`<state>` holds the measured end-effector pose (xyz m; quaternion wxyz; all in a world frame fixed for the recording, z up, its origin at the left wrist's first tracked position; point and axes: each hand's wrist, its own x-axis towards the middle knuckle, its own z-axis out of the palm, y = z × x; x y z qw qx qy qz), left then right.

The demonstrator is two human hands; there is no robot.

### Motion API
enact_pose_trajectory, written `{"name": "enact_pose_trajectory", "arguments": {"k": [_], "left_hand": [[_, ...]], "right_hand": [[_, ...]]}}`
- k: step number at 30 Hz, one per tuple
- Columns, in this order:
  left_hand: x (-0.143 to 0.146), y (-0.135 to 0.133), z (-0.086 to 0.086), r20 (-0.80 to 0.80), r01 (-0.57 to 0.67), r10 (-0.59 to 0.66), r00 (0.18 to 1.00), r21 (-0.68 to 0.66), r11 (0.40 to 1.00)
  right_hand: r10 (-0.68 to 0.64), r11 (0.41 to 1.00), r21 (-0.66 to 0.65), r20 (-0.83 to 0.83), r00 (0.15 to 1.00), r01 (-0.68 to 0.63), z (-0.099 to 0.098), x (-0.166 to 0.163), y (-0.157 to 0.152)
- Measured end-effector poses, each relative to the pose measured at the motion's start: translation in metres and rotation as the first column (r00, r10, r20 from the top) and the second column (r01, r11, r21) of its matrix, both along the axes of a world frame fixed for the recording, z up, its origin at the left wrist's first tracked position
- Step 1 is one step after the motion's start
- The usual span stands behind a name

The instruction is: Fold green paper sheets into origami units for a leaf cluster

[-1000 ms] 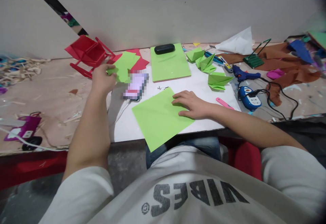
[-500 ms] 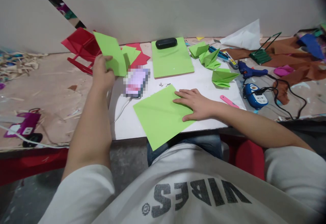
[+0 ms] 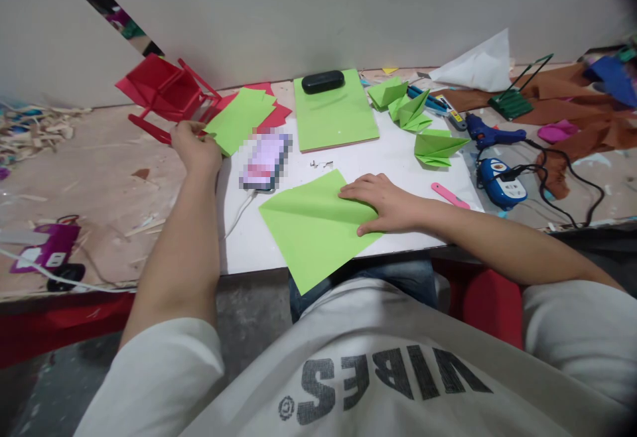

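My right hand (image 3: pixel 375 203) lies flat, fingers stretched, on the right part of a green paper sheet (image 3: pixel 313 238). The sheet's near corner hangs past the edge of the white board (image 3: pixel 253 251). At the left, my left hand (image 3: pixel 196 148) is closed at the left edge of another green paper (image 3: pixel 241 119); its fingertips are partly hidden. That paper rests over red paper pieces (image 3: pixel 281 115). Just behind my left hand stands a small red chair-like model (image 3: pixel 169 92). A phone (image 3: pixel 266 162) with a white cable lies between the two green papers.
A black case (image 3: pixel 322 81) sits on a green stack (image 3: pixel 336 122) at the back. Several folded green paper pieces (image 3: pixel 438 148), a pink cutter (image 3: pixel 449 195), a blue glue gun (image 3: pixel 495 133) and a blue-white socket (image 3: pixel 501 184) are at the right. A purple device (image 3: pixel 47 248) is at the left.
The green paper that my left hand held up has come down flat onto the red pieces, and the hand has dropped slightly left. My right hand stays on its sheet.
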<state>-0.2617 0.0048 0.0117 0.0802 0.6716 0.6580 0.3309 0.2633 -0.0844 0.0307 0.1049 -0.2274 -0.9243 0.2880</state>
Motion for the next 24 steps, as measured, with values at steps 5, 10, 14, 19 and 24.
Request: {"name": "enact_pose_trajectory", "arguments": {"k": [5,10,14,19,24], "left_hand": [[0.020,-0.017,0.016,0.007,-0.346,0.346,0.938,0.052,0.937],[0.051,-0.020,0.040,-0.100,-0.523,0.513,0.853,-0.145,0.840],[0.063,-0.020,0.046,-0.078,-0.464,0.457,0.886,-0.174,0.869],[0.072,-0.029,0.060,-0.060,-0.491,0.491,0.869,0.013,0.871],[0.094,-0.041,0.074,-0.044,-0.424,0.434,0.900,0.149,0.893]], "right_hand": [[-0.046,0.988,-0.156,-0.223,0.974,0.011,-0.007,0.002,-0.005],[-0.045,0.992,-0.123,-0.222,0.974,0.018,-0.007,0.002,-0.008],[-0.085,0.993,-0.091,-0.186,0.979,0.069,-0.001,0.001,-0.013],[-0.310,0.933,-0.259,-0.235,0.921,0.249,0.002,-0.003,-0.022],[-0.611,0.670,-0.617,-0.142,0.779,0.413,0.010,-0.005,-0.015]]}}
